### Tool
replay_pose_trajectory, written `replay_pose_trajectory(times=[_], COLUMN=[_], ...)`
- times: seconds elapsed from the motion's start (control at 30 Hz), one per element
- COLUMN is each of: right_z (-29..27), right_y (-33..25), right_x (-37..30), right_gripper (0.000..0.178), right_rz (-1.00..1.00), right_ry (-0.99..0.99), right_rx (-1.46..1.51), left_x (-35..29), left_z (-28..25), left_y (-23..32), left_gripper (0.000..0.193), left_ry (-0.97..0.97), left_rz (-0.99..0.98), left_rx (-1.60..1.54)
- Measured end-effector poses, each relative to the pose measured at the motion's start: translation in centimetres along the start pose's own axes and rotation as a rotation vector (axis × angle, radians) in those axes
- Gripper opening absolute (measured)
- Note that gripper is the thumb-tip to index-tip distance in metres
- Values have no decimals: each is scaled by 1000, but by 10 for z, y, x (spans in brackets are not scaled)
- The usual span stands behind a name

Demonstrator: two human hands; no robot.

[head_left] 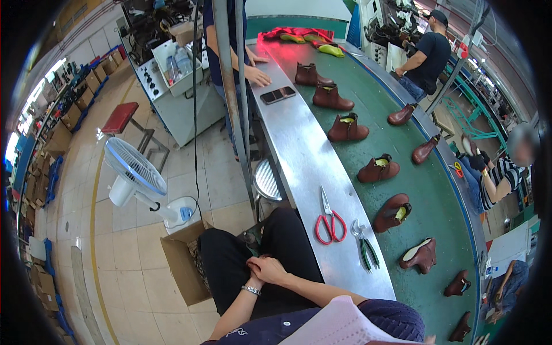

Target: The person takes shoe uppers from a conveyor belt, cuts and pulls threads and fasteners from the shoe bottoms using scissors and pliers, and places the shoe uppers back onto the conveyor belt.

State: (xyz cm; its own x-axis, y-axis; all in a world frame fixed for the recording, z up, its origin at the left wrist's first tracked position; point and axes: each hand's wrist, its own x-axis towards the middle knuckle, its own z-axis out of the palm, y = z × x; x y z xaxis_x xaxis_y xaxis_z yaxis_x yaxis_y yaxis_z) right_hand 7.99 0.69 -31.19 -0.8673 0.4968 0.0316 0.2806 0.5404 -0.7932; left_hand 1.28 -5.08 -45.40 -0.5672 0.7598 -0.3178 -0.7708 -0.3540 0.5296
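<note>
My right hand point(271, 269) lies in my lap with its fingers wrapped over my left hand point(253, 278). The fingers of the left one are mostly hidden beneath it, and a bracelet or watch circles that wrist. Both rest over my dark trousers. On the metal ledge to my right, red-handled scissors point(330, 225) lie with blades pointing away, beside green-handled pliers point(367, 246). Neither hand touches these tools. Beyond the ledge, brown ankle boots stand in a row on a green conveyor belt, the closest being a boot point(393, 213); another boot point(421, 255) lies tipped over.
A phone point(278, 95) lies farther up the ledge, near a standing person's hands point(257, 73). Metal posts point(230, 86) rise beside the ledge. A white fan point(135, 167) and a cardboard box point(181, 264) stand at my left. Co-workers are across the belt.
</note>
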Motion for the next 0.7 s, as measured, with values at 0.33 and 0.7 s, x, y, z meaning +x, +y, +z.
replay_pose_trajectory(times=[0.33,0.7], right_z=[5,27], right_y=[-5,7], right_x=[2,-3], right_gripper=[19,13], right_rz=[70,86], right_ry=[64,214], right_rx=[-5,37], left_x=[0,9], left_z=[3,-2], left_y=[15,53], left_gripper=[27,26], left_ry=[-53,-323], left_rz=[-114,-896], left_rx=[90,557])
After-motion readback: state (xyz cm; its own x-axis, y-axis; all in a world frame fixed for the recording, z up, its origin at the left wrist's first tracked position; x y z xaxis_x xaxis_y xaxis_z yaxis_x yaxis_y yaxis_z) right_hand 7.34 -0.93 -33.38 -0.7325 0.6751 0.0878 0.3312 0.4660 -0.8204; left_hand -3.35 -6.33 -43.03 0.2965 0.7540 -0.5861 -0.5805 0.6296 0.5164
